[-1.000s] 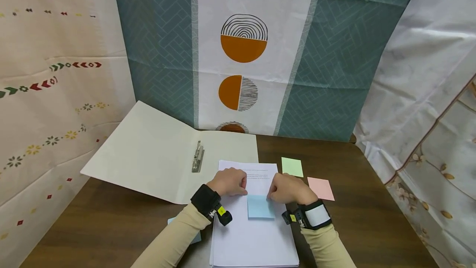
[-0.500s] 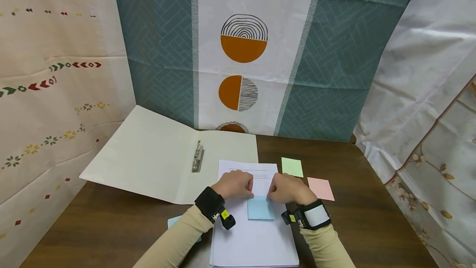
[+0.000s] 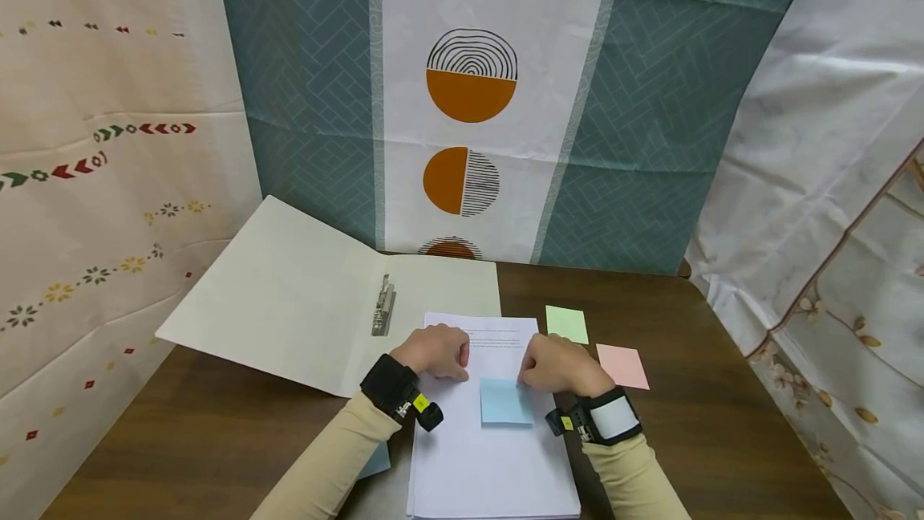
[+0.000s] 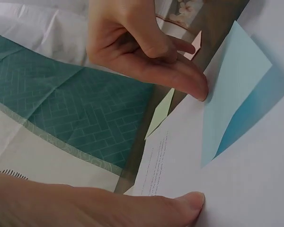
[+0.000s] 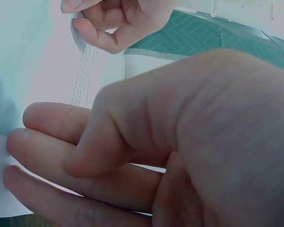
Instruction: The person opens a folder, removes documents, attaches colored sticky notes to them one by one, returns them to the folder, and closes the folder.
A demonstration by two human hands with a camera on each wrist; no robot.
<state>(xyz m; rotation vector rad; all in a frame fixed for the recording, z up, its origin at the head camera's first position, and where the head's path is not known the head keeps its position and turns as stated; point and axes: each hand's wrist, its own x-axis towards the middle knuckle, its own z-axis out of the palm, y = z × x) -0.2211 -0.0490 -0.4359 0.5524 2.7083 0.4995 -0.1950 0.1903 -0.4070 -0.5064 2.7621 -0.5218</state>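
Observation:
A light blue sticky note [image 3: 505, 403] lies on the upper middle of a paper stack [image 3: 498, 472], its lower part lifted off the sheet. At the note's upper right corner, my right hand [image 3: 556, 365] presses with fairly straight fingertips, as the right wrist view shows. My left hand [image 3: 435, 351] is left of the note and apart from it. In the left wrist view one of its digits [image 4: 191, 201] is near the printed sheet; whether it touches is unclear. No object shows between the left fingers.
An open white folder [image 3: 289, 295] with a metal clip [image 3: 384, 307] lies behind and left, partly under the paper. Green [image 3: 566, 324] and pink [image 3: 622, 366] sticky notes are right of the stack. Another blue piece [image 3: 375, 461] shows beside my left forearm.
My left hand first moved right to the blue note's upper edge, then drew back left, away from it. The right hand and the note have stayed nearly still.

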